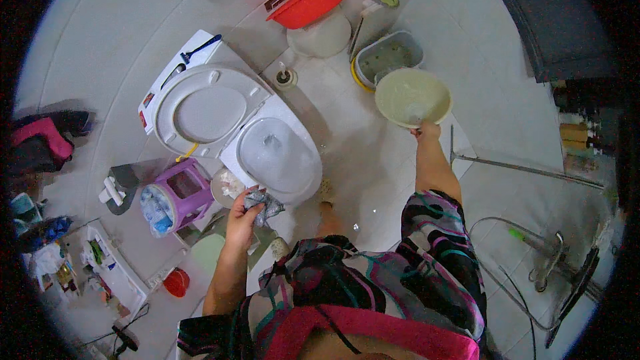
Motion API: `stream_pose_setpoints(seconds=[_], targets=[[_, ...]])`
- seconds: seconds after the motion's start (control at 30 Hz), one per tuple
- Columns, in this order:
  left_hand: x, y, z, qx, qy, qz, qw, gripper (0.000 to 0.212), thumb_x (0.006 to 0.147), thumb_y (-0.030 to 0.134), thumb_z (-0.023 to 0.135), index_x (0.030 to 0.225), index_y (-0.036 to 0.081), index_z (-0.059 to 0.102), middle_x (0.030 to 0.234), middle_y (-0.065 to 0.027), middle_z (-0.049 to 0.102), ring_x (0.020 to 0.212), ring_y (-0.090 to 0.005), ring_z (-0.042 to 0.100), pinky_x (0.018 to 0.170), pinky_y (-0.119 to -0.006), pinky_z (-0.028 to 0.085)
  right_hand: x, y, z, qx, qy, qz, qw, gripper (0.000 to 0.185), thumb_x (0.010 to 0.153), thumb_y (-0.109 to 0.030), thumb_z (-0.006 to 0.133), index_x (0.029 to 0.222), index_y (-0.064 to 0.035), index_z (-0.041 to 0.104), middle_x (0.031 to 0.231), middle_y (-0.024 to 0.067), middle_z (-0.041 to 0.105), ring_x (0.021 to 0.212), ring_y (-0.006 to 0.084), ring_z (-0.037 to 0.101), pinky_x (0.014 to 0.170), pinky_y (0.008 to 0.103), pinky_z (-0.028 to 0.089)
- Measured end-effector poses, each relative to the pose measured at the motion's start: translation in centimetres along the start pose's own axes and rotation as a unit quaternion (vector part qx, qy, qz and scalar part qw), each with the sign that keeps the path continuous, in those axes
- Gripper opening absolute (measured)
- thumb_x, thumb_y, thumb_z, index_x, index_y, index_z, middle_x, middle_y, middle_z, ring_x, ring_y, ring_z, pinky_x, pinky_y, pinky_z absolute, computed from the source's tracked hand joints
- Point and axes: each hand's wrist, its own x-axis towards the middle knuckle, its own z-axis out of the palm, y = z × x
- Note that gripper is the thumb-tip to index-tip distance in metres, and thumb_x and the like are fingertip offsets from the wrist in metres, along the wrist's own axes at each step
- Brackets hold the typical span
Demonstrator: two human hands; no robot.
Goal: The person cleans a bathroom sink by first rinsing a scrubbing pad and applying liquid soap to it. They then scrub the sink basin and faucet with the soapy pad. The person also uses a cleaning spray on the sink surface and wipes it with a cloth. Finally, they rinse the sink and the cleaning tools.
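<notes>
My left hand (246,215) grips a crumpled grey cloth (265,206) just off the near rim of a white toilet (311,160). The toilet's seat and lid (165,105) are raised, and water shows in the bowl. Out to the right, my right hand (427,131) holds the near rim of a pale yellow-green plastic basin (407,95). That basin is beside a grey tub of cloudy water (372,62) and partly overlaps it in view. A small round bin with white paper (230,185) stands by the toilet's left side, near my left hand.
A red basin (310,2) leans at the wall over a pale one (320,37). A toilet brush holder (285,78) stands behind the toilet, and a purple stool (187,195) lies left. A razor (201,49) rests on the tank. At right are a metal rail (530,167) and a shower hose (492,270).
</notes>
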Motion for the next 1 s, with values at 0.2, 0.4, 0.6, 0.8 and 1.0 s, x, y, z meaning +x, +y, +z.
stream_pose_setpoints(seconds=[0.2,0.4,0.6,0.8,1.0], targets=[[-0.6,-0.1,-0.7,-0.009,0.017,-0.003,1.0,0.049,0.09,-0.006,0.061,0.138,0.002,0.053,0.13,-0.0117,0.064,0.117,-0.0212,0.06,0.103,-0.037,0.047,5.0,-7.0,3.2,-0.102,0.056,-0.048,0.992,0.043,0.091,-0.004,0.057,0.132,0.0049,0.045,0.119,0.0259,0.06,0.083,0.0387,0.067,0.05,0.0487,0.057],[-1.1,-0.3,-1.4,-0.05,0.04,-0.011,0.998,0.049,0.091,-0.004,0.062,0.138,0.002,0.053,0.13,-0.0109,0.063,0.116,-0.0203,0.06,0.103,-0.036,0.047,7.5,-12.8,4.9,-0.202,0.107,-0.111,0.967,0.07,0.083,-0.01,0.071,0.14,0.0032,0.032,0.13,0.0298,0.055,0.107,0.0411,0.066,0.077,0.0476,0.062],[-1.5,-0.4,-2.0,-0.078,0.063,-0.024,0.995,0.049,0.09,-0.002,0.062,0.138,0.002,0.052,0.129,-0.0103,0.063,0.114,-0.0198,0.061,0.101,-0.035,0.048,1.7,-19.8,8.5,-0.346,0.138,-0.22,0.901,0.067,0.09,-0.01,0.061,0.147,0.0025,0.029,0.144,0.0315,0.044,0.126,0.0416,0.057,0.096,0.0508,0.054],[-1.2,0.3,-1.4,-0.085,0.056,-0.003,0.995,0.05,0.091,-0.003,0.06,0.139,0.002,0.051,0.13,-0.0112,0.063,0.116,-0.0203,0.061,0.102,-0.035,0.048,0.2,-21.4,10.2,-0.456,0.222,-0.434,0.744,0.087,0.085,-0.003,0.067,0.158,-0.013,0.021,0.161,0.0278,0.023,0.138,0.0419,0.045,0.103,0.0473,0.051],[-2.2,0.0,-2.3,-0.084,0.06,0.004,0.995,0.05,0.091,-0.004,0.06,0.14,0.001,0.051,0.132,-0.0127,0.062,0.118,-0.0212,0.06,0.105,-0.037,0.046,-2.6,-22.6,10.4,-0.51,0.193,-0.527,0.652,0.084,0.089,-0.001,0.061,0.159,-0.0259,0.021,0.164,0.0196,0.022,0.142,0.0378,0.041,0.103,0.0475,0.051]])
